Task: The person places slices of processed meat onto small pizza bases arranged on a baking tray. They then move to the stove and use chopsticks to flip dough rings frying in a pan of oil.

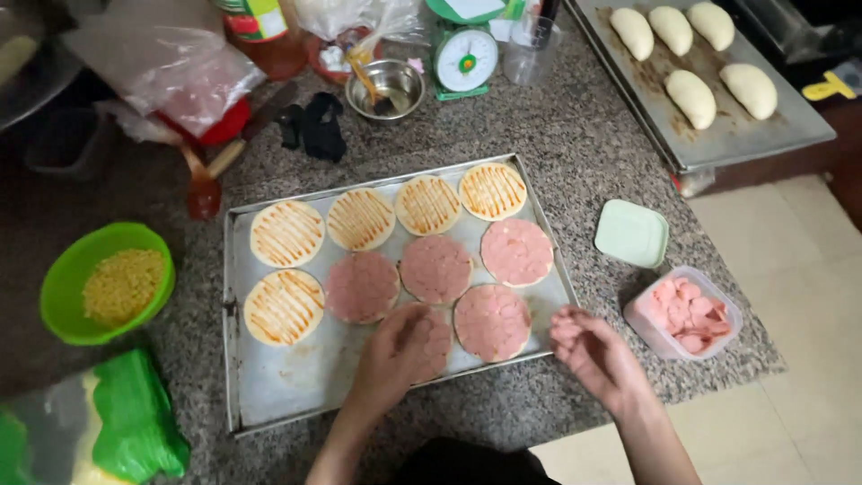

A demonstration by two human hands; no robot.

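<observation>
A metal baking tray [287, 386] on the granite counter holds round flat dough bases. Several at the back and left are striped with orange sauce [286, 233]; several at the right are covered with pink sausage slices [517, 252]. My left hand [395, 350] rests on a sausage-covered base [437, 346] at the tray's front edge, fingers bent down over it. My right hand [593, 346] hovers just off the tray's front right corner, fingers curled around a few pink slices.
A clear tub of sausage slices [684, 313] and its pale green lid [631, 233] sit to the right. A green bowl of corn [106, 283] stands at the left, a green bag [135, 418] below it. Behind: a steel bowl [386, 88], a kitchen scale [464, 58], a second tray of dough rolls [691, 90].
</observation>
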